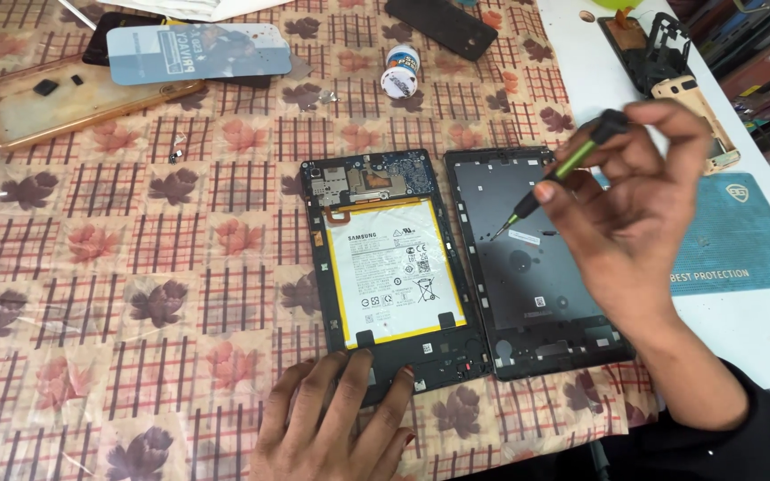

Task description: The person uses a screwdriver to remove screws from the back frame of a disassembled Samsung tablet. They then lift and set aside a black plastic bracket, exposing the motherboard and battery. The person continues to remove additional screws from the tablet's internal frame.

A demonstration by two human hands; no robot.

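Glossy leaf-patterned plastic tablecloth [135,294] covers the bench; on it lies an opened tablet [391,267], flat, with a smooth white battery, and just beside it the matte black back cover [536,285]. Left hand [336,428] presses fingers spread on the tablet's lower edge. Right hand [639,200] pinches a slim green-banded screwdriver [556,175] above the cover

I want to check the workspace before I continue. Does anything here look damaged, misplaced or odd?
Nothing looks broken or spilled. The tablet lies open with its battery exposed, its back cover beside it. One oddity: a small loose part, perhaps a screw, lies alone on the tablecloth, where it could get lost.
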